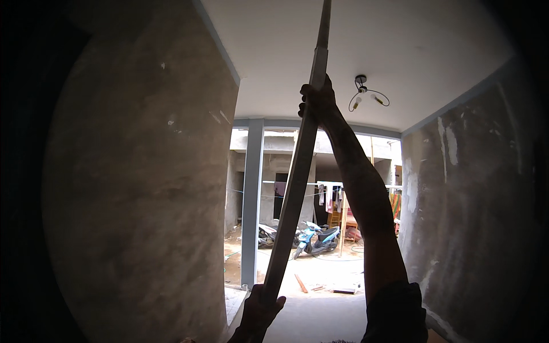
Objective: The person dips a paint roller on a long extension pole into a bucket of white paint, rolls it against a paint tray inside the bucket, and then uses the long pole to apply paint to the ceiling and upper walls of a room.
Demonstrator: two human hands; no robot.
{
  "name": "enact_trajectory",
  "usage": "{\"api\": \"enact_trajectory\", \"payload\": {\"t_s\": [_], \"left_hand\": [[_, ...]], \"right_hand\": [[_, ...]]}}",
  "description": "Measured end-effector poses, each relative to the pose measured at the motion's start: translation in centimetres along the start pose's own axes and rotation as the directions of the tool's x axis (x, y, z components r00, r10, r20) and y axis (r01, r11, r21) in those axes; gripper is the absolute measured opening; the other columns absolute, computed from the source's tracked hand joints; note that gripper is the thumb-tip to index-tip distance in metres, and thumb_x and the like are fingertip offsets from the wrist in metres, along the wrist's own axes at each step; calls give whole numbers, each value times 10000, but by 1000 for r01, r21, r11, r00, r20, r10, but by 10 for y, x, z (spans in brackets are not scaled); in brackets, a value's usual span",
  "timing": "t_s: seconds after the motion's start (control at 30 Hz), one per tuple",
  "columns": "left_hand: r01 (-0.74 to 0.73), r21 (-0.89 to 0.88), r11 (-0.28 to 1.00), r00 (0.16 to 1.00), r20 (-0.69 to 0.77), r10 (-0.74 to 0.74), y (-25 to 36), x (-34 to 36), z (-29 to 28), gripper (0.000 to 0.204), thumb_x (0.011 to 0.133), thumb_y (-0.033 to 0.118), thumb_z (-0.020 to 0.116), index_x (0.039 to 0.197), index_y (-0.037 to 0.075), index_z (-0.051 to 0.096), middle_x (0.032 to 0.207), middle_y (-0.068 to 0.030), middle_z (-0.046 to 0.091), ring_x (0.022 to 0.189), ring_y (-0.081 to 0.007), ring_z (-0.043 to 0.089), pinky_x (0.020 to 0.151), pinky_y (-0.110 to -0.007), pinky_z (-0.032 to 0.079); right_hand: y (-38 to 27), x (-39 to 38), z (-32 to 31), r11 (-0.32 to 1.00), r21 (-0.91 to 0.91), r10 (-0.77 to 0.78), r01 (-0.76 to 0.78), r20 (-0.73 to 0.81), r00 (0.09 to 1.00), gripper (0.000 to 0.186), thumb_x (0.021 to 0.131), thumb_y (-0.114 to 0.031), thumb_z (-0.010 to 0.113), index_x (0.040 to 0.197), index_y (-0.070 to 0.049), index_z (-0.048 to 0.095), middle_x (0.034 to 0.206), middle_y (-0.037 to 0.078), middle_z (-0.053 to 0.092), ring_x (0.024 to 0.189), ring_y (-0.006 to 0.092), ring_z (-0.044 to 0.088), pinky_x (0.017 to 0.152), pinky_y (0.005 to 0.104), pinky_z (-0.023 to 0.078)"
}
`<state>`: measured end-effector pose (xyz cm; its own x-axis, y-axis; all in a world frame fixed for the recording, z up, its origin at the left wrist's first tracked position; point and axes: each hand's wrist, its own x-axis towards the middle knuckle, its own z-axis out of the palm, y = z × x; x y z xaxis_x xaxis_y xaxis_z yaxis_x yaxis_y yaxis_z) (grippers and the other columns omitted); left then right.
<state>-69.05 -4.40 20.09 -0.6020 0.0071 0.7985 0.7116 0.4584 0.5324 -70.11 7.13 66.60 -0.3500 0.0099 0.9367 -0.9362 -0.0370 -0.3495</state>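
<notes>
A long, straight pole (pixel 293 197), square in section, runs steeply up from the bottom of the head view toward the ceiling. A thinner section (pixel 324 26) continues from its upper part and leaves the top edge, so its far end is out of sight. My right hand (pixel 319 100) is raised high with its fingers wrapped round the pole just below that joint. Lower down, my left hand (pixel 261 308) grips the same pole, thumb pointing right. Both hands are dark against the bright doorway.
A ceiling lamp (pixel 366 91) with curved arms and bulbs hangs right of the pole. Bare plastered walls (pixel 143 171) flank me. A grey post (pixel 253 200) stands at the opening. Outside are a blue motor scooter (pixel 316 239), hanging laundry (pixel 330 195) and scraps on the ground.
</notes>
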Motion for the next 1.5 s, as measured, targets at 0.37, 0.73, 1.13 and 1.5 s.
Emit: {"api": "enact_trajectory", "payload": {"t_s": [0.37,0.73,1.13,1.5], "left_hand": [[-6,38,999,991,137,1,-20,71,-33,493,755,272,763,1053,-1,481,867,-150,602,808,-275,634,713,-379,504],[-193,6,981,979,61,193,-56,132,-41,495,724,281,798,997,13,483,776,-135,621,729,-276,653,652,-377,517],[-211,15,977,966,157,207,-76,168,-44,560,723,377,790,1007,21,463,777,-153,616,733,-296,651,660,-390,515],[-180,8,984,971,162,177,-60,153,-49,568,729,402,781,1014,20,471,791,-152,620,736,-303,651,654,-397,513]], "right_hand": [[28,46,-9,998,-46,-40,34,-122,992,334,761,-5,548,1003,-115,345,655,59,412,449,181,464,376,345,439],[41,85,-27,994,-66,-99,89,-164,981,293,771,11,550,974,-83,361,653,76,418,444,194,461,373,364,434],[42,94,-36,984,-138,-140,111,-220,966,203,768,13,534,899,-55,395,614,61,427,452,185,477,393,349,455],[32,93,-35,982,-129,-158,136,-181,971,204,759,4,546,891,-48,399,604,63,422,454,189,486,401,361,468]]}}
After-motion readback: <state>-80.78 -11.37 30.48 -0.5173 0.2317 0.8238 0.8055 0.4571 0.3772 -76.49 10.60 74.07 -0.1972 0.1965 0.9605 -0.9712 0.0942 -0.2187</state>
